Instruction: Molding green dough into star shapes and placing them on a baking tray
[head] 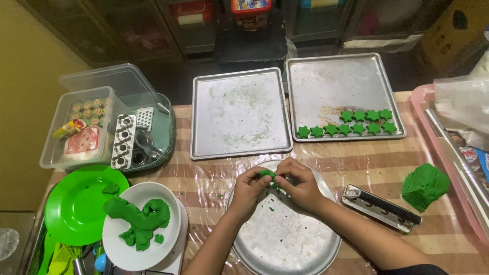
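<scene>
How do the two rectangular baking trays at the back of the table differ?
The right tray holds green star-shaped pieces in two rows along its near edge; the left tray holds none, only green smears and crumbs. The right tray looks larger and sits further back. Both are bare metal, lying flat side by side.

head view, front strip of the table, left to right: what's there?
Green plate → white plate of green dough → round metal tray, with the left hand and right hand pinching a green dough piece above it → metal tool → green stack.
</scene>
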